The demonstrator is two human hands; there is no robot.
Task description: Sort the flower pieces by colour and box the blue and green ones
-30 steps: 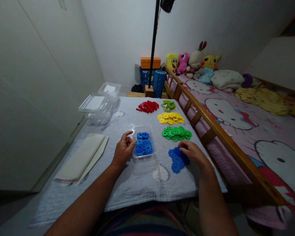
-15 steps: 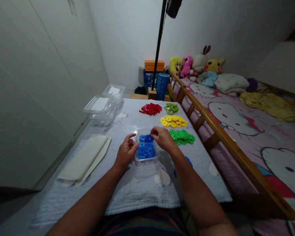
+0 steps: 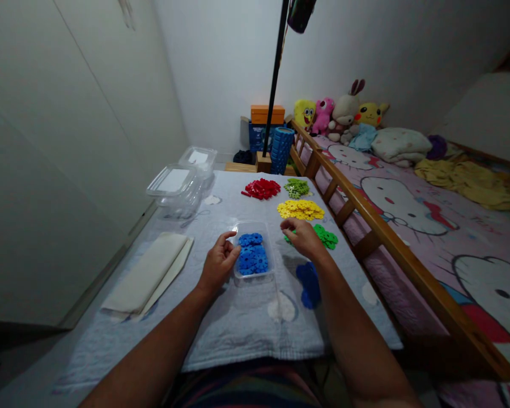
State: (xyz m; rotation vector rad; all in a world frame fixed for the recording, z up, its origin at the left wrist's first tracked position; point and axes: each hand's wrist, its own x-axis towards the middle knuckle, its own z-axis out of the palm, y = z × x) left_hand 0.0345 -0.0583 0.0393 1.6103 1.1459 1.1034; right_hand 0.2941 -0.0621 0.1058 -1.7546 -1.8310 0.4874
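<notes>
My left hand (image 3: 220, 260) is at the left side of a clear plastic box (image 3: 255, 279), its thumb over the rim and its other fingers curled at the outside wall. Inside the box lie blue flower-shaped plastic discs (image 3: 253, 258), placed in overlapping rows. My right hand (image 3: 302, 237) hovers to the right of the box with loosely bent fingers; nothing shows between them. Behind this hand is a pile of green flower discs (image 3: 326, 237), partly covered by it. More blue discs (image 3: 308, 283) lie on the cloth beside my right forearm, which hides some of them.
Yellow discs (image 3: 301, 209), light green pieces (image 3: 296, 188) and red pieces (image 3: 261, 188) form piles further back. Clear lidded boxes (image 3: 174, 190) are stacked at the back left, with a folded beige cloth (image 3: 147, 275) nearer. A wooden bed rail (image 3: 365, 226) borders the table's right side.
My right hand has left the box and moved right, towards the green pile. The blue discs in the far row now show uncovered. My left hand has stayed at the box.
</notes>
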